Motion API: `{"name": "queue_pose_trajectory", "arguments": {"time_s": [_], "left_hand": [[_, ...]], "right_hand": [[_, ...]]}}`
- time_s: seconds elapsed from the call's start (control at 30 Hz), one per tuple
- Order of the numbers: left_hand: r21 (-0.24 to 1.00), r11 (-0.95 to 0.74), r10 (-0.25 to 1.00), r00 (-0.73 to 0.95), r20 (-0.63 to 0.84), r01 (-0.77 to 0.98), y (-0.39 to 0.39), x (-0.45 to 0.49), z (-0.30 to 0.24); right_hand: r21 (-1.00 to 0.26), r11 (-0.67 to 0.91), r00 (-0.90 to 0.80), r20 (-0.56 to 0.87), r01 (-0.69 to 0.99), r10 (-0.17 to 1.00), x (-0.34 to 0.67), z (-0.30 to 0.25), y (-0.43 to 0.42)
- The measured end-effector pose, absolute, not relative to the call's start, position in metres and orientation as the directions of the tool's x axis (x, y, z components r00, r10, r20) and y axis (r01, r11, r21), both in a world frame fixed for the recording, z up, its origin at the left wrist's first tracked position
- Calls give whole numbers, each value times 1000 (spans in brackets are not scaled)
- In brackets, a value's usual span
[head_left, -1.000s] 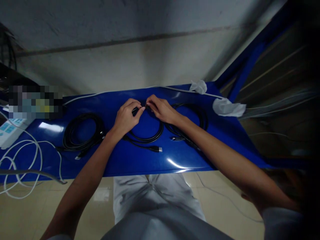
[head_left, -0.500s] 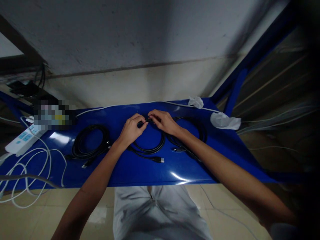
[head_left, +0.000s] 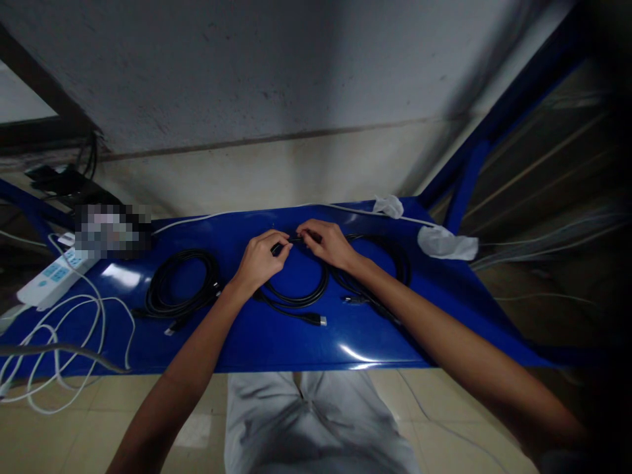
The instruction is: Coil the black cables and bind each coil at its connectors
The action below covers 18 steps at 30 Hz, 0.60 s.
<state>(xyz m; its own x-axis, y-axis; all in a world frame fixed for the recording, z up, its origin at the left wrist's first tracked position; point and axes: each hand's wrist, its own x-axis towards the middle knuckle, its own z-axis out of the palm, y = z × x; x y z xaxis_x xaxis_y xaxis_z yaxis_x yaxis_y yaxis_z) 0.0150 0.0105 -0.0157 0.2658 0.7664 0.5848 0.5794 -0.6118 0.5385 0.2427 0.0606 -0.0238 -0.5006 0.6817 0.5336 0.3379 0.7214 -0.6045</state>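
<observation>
On the blue table [head_left: 276, 342] lies a coiled black cable [head_left: 296, 297] in the middle, its plug end [head_left: 316, 320] pointing right. My left hand [head_left: 259, 259] and my right hand [head_left: 326, 242] meet over the far side of that coil, both pinched on the cable where their fingertips touch. A second black coil [head_left: 184, 286] rests to the left, apart from the hands. A third black coil [head_left: 390, 260] lies under and beyond my right forearm, partly hidden.
A white power strip [head_left: 52, 280] and loose white cords [head_left: 59, 329] lie at the left end. Two crumpled white cloths [head_left: 447, 242] sit at the far right corner. A thin white cord [head_left: 207, 216] runs along the back edge. A wall stands behind.
The view has tilted up, so the table sits lower in the picture. Both hands stay pinched on the middle cable, fingers shifting only slightly.
</observation>
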Motion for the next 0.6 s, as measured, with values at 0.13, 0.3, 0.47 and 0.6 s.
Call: {"name": "queue_pose_trajectory", "arguments": {"time_s": [0.13,0.3,0.47,0.6], "left_hand": [[526,-627,757,291,585,575,11,14,-14],[523,-643,749,319,580,559,12,14,-13],[523,-649,745,320,586,553,12,14,-12],[520,-649,742,311,594,556,10,15,-9]], "right_hand": [[-647,674,-467,502,356,728,243,-24,62],[-689,643,-479,464,335,745,246,-24,65],[-749,611,-528,421,255,738,249,-25,70],[-830,528,-581,343,180,738,251,-22,70]]}}
